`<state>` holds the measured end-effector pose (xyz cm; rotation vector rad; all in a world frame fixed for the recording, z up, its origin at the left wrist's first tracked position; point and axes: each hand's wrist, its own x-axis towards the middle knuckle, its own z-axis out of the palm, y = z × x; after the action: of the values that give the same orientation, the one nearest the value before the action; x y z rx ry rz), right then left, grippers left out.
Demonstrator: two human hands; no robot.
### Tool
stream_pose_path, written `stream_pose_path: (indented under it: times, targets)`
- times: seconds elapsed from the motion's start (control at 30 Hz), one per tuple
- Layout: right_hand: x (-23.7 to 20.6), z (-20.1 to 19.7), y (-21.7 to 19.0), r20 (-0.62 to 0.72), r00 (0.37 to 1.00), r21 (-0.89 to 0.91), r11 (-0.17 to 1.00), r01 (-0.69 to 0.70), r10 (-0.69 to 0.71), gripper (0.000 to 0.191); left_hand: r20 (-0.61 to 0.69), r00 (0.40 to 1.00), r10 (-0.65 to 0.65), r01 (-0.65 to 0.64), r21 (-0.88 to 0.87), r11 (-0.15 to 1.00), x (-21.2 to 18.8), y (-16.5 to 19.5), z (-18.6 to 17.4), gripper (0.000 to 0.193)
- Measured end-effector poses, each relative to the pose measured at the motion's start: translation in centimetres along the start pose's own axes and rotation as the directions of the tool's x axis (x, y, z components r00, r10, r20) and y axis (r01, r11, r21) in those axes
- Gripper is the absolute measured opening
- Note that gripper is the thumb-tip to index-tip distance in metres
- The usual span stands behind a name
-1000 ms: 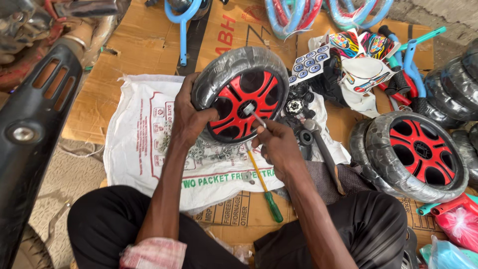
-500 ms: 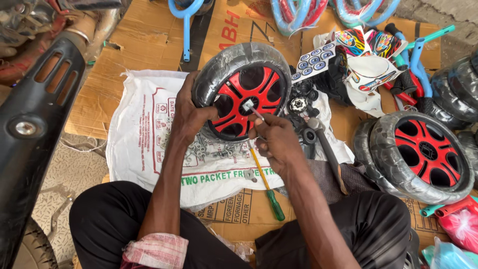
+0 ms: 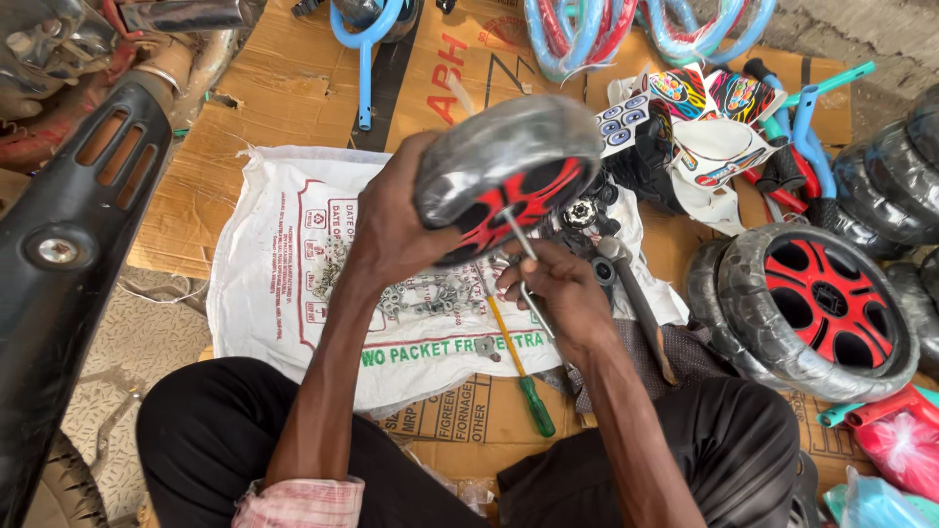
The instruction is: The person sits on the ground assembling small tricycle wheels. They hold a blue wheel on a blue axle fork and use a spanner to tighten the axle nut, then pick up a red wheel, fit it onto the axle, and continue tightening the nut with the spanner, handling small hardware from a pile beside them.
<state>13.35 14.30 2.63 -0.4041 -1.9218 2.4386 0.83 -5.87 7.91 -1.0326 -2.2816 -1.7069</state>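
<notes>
A black vehicle panel point(image 3: 68, 254) crowds the left edge, leaving the white printed sack point(image 3: 284, 264) as open ground. Above the sack, the left hand point(image 3: 391, 230) is raised with its fingers wrapped over the rim of a plastic-wrapped black toy wheel with red spokes point(image 3: 509, 176), tilted toward the person. The right hand point(image 3: 558, 293) pinches a thin metal axle rod point(image 3: 518, 244) at the hub. A green-handled screwdriver point(image 3: 523, 381) lies just below, a hammer point(image 3: 636, 293) beside it, and more wheels point(image 3: 812, 303) hem the right.
</notes>
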Motion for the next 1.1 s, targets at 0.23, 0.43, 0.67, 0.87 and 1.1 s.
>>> stream_pose_path:
  times: [0.23,0.43,0.67,0.87,1.1]
  targets:
    - [1.1,-0.4,3.1,0.055,0.972,0.436,0.881,0.183,-0.229,0.022,0.307,0.928,0.21,-0.317,0.356,0.879,2.0,9.1,-1.0,0.096]
    - [4.0,-1.5,4.8,0.132,0.921,0.626,0.752,0.209,-0.366,0.012,0.226,0.832,0.507,-0.528,0.039,0.849,5.8,10.7,-4.0,0.057]
    - [6.4,-1.2,6.5,0.034,0.998,0.646,0.763,0.021,-0.056,0.023,0.305,0.906,0.293,-0.224,-0.243,0.944,9.8,6.9,-1.7,0.034]
    - [7.6,-1.0,6.9,-0.128,0.988,0.081,0.992,0.097,-0.086,0.031,0.017,0.972,0.233,-0.233,0.156,0.96,9.2,3.0,0.1,0.005]
    - [0.2,-0.4,7.3,0.14,0.985,-0.922,0.376,0.093,0.1,0.016,-0.096,0.988,0.122,-0.094,0.258,0.962,6.9,-1.3,1.4,0.005]
